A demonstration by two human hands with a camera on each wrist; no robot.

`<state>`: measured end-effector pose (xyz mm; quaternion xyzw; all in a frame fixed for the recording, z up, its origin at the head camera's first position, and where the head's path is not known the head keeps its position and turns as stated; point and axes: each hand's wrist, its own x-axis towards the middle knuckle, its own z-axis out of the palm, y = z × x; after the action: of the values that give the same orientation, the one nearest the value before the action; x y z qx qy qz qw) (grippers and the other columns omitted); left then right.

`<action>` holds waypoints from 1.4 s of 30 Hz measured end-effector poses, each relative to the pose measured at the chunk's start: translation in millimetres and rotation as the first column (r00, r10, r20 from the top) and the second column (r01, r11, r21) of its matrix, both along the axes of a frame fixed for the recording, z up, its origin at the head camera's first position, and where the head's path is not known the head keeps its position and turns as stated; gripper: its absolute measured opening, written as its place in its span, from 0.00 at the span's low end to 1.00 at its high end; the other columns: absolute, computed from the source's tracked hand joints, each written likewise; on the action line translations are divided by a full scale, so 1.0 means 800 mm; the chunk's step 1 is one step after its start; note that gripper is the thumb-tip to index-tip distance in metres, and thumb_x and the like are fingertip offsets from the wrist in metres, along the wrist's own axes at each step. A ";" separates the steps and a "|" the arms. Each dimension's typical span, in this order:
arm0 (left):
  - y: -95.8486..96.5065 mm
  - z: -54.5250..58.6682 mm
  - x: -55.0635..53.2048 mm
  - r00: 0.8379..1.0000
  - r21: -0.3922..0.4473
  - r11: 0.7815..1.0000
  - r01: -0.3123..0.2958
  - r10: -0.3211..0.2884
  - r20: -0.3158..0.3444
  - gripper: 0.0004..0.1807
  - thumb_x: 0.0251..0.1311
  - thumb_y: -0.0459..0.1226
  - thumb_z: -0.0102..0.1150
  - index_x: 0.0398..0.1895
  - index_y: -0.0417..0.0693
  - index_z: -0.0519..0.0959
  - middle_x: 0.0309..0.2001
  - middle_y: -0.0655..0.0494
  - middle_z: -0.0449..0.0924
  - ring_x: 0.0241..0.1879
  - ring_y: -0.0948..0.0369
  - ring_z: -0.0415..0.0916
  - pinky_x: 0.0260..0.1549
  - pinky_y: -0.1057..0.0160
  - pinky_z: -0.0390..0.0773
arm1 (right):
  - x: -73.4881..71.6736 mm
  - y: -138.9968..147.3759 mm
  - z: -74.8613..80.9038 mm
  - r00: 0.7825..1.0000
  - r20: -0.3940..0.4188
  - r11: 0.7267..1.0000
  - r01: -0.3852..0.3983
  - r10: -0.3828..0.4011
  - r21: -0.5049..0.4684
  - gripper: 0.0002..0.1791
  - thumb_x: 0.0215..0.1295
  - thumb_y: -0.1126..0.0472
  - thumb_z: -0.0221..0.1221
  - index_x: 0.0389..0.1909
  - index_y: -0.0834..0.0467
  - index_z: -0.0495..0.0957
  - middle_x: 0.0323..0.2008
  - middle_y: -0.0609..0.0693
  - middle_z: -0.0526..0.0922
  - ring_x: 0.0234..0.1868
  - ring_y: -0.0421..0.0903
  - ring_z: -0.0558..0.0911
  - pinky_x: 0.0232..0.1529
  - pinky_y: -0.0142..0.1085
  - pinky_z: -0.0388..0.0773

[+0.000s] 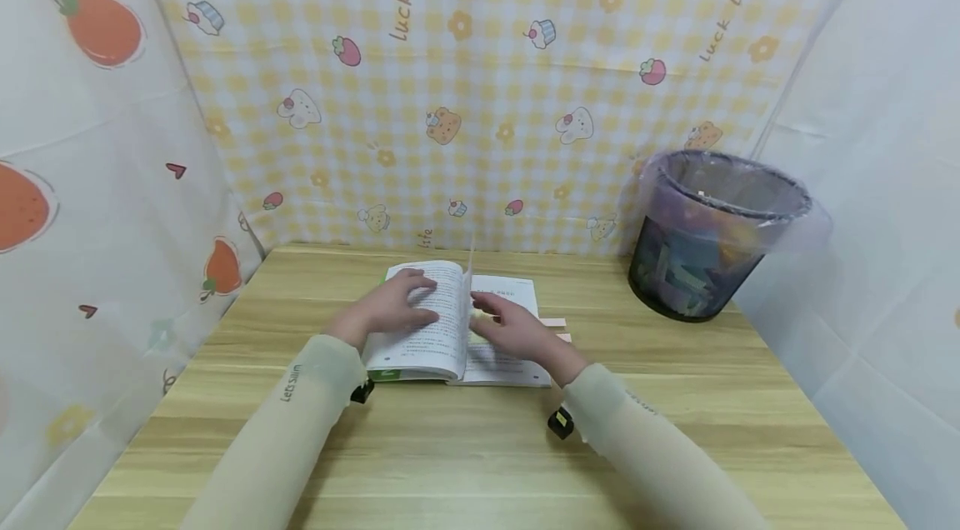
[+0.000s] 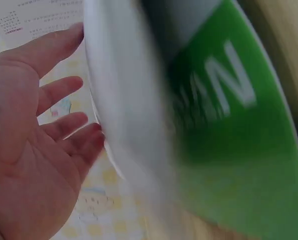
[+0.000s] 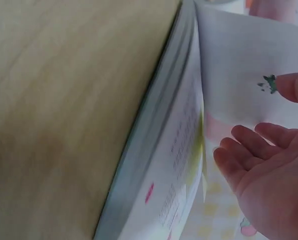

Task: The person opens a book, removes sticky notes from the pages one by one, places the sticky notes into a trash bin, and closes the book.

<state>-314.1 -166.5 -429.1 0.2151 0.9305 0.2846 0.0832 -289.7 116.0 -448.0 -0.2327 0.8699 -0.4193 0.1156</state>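
Note:
An open book [image 1: 420, 353] lies on the table, and one page [image 1: 470, 263] stands upright near its middle. My left hand [image 1: 390, 305] rests on the left page with fingers spread. In the left wrist view the book's green cover [image 2: 238, 135] shows beside the palm. My right hand [image 1: 513, 326] is over the right page [image 1: 517, 292], fingers loosely bent, close to the raised page. Seen from the right wrist, the thumb is against or very near that page; contact is unclear. A yellow patch [image 3: 196, 150] shows on the right page.
Pale pink tabs [image 1: 553, 322] stick out from the book's right edge. A dark bin [image 1: 682, 263] with a translucent purple liner stands at the table's back right. Patterned cloth [image 1: 480, 163] hangs behind the wooden table [image 1: 480, 463]. Small black devices [image 1: 561, 422] sit at both wrists.

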 end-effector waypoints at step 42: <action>0.043 0.006 0.006 0.984 -0.147 0.986 0.074 -0.048 0.173 0.56 0.63 0.55 0.79 0.89 0.55 0.59 0.91 0.45 0.44 0.90 0.41 0.42 0.86 0.34 0.50 | 0.029 -0.031 -0.005 0.975 -0.116 0.902 -0.125 0.188 0.413 0.35 0.81 0.36 0.57 0.84 0.38 0.66 0.76 0.58 0.76 0.69 0.56 0.83 0.72 0.56 0.80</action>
<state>-309.1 -132.1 -424.2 0.2115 0.9322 0.2269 0.1867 -266.9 90.8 -452.3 -0.3046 0.9222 -0.2010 0.1276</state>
